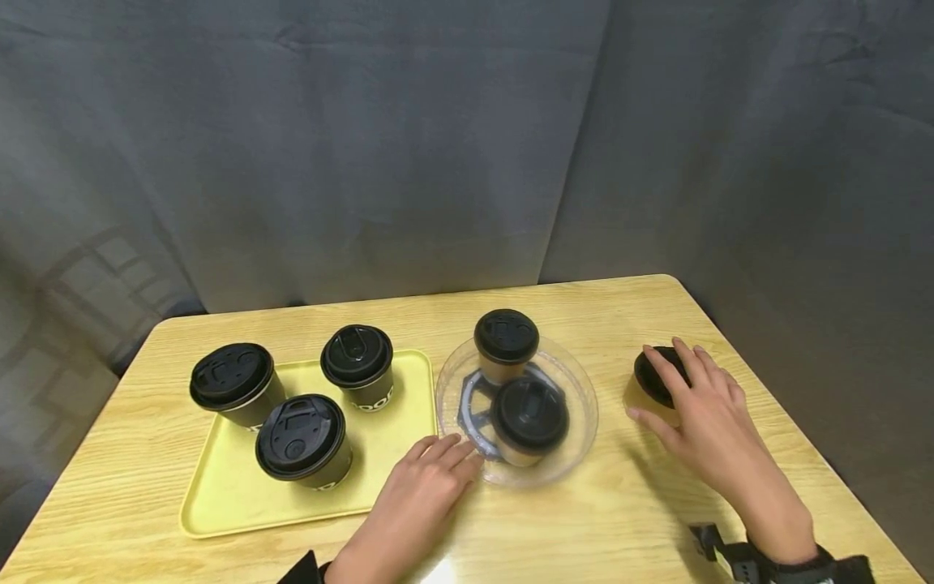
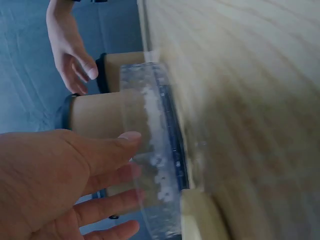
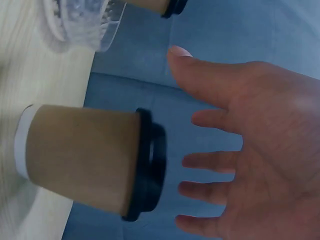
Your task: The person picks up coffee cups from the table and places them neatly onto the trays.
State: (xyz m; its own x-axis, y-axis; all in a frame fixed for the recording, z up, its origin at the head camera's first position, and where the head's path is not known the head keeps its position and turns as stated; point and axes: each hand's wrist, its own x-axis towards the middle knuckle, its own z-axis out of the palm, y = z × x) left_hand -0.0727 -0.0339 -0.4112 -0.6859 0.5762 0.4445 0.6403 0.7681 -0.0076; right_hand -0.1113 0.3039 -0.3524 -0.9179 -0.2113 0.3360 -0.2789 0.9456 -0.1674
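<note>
My left hand [image 1: 423,499] reaches the near left rim of a clear round turntable [image 1: 580,422], its fingertips touching the rim with the fingers loosely extended. On the turntable stand two brown paper cups with black lids, a back cup [image 1: 508,337] and a front cup [image 1: 530,415]. To the right, a third lidded paper cup [image 3: 82,157] stands upright on the table. My right hand [image 1: 718,422] hovers over and beside it, thumb and fingers spread. In the right wrist view, a gap separates the fingers from the black lid [image 3: 145,165].
Left of the turntable lies a yellow tray [image 1: 241,511]. On it are three dark-lidded cups: a left cup [image 1: 232,377], a front cup [image 1: 302,438] and a back cup [image 1: 357,357]. A grey curtain [image 1: 365,162] hangs behind the wooden table [image 1: 525,543].
</note>
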